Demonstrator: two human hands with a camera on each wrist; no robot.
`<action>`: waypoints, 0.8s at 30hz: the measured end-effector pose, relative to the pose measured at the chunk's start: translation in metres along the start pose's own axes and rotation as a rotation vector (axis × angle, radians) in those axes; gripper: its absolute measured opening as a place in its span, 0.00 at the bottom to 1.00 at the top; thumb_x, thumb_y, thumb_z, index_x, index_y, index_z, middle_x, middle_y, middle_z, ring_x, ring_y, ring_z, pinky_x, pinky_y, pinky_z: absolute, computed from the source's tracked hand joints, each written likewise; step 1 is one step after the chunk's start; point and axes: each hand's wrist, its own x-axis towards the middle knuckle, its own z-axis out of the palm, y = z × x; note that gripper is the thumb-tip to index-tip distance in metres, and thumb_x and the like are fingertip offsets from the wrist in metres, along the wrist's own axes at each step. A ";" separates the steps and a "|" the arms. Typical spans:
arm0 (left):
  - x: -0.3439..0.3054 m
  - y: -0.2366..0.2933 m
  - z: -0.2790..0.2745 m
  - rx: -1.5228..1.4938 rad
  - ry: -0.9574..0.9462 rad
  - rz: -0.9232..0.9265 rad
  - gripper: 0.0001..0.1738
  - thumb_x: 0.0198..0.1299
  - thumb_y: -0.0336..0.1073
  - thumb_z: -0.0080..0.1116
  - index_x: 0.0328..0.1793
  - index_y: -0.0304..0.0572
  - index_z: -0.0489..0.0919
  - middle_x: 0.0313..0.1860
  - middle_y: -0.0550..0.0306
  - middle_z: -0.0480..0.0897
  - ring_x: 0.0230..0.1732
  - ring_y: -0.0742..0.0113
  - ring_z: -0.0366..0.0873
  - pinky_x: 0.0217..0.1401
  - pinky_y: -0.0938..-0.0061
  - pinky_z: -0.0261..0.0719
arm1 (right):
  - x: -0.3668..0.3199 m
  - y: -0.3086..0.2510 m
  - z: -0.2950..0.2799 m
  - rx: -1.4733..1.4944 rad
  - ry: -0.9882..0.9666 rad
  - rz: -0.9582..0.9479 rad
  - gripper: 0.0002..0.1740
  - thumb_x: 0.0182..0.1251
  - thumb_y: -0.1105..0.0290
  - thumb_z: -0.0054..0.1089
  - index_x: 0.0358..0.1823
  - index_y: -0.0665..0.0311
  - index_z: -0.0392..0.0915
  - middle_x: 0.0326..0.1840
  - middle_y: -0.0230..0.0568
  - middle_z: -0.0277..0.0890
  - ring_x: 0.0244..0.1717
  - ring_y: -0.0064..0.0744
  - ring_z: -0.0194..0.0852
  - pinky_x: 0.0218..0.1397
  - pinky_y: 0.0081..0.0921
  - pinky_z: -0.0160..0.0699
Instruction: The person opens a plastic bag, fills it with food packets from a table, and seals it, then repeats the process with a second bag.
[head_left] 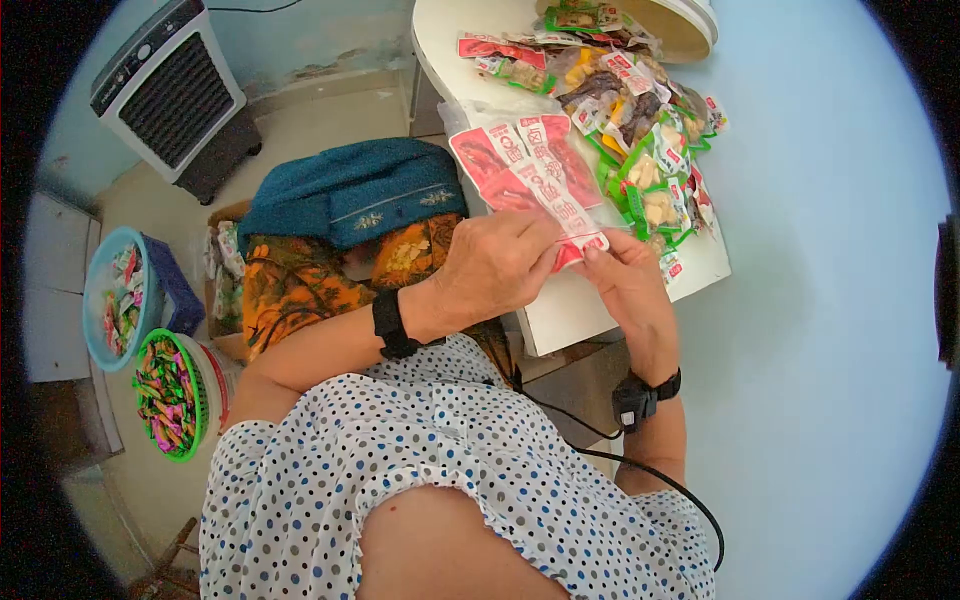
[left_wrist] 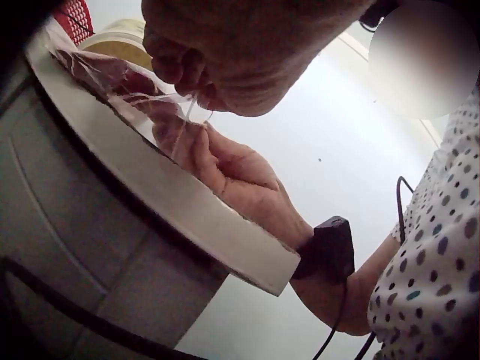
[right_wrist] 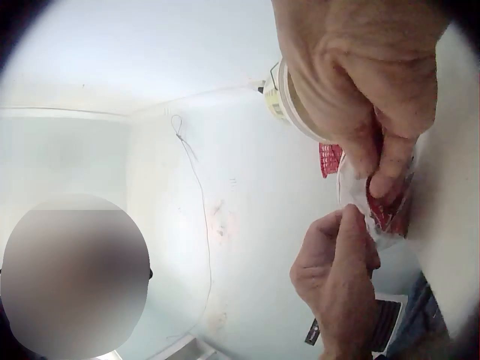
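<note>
Your left grip (head_left: 497, 262) and right grip (head_left: 636, 288) pinch the near end of the red-and-white printed plastic bag (head_left: 535, 172) above the worktop (head_left: 612, 312); likely light, limp and slippery, so hold its edge seam

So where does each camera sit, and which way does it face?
Head view: on the person's head, looking forward and down at the packet; left hand, right hand, arms and dotted top show.
Left wrist view: on the left wristband, looking past the close left hand at the packet; right hand, dotted top and blurred head show.
Right wrist view: on the right wristband, looking past the close right hand at the packet; left hand and blurred head show.
Both wrist views share both hands and the packet.
</note>
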 end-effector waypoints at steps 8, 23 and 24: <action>0.001 0.002 -0.002 0.037 -0.048 0.033 0.08 0.52 0.30 0.67 0.36 0.41 0.79 0.25 0.52 0.77 0.25 0.53 0.79 0.27 0.62 0.77 | 0.033 0.022 0.043 0.135 0.200 -0.140 0.13 0.67 0.78 0.63 0.52 0.72 0.80 0.42 0.36 0.82 0.38 0.22 0.78 0.39 0.21 0.78; 0.004 -0.010 -0.023 0.021 -0.376 0.224 0.20 0.48 0.42 0.72 0.43 0.41 0.78 0.34 0.53 0.78 0.34 0.54 0.79 0.32 0.63 0.76 | -0.005 -0.005 -0.016 -1.015 0.451 -0.253 0.16 0.59 0.75 0.66 0.50 0.65 0.79 0.38 0.41 0.82 0.36 0.29 0.81 0.39 0.26 0.79; 0.005 -0.011 -0.029 0.030 -0.425 0.233 0.20 0.49 0.42 0.70 0.46 0.42 0.78 0.38 0.52 0.78 0.39 0.53 0.79 0.35 0.63 0.76 | -0.007 -0.011 -0.018 -1.150 0.504 -0.326 0.17 0.59 0.76 0.65 0.51 0.64 0.79 0.40 0.42 0.81 0.37 0.33 0.81 0.40 0.28 0.79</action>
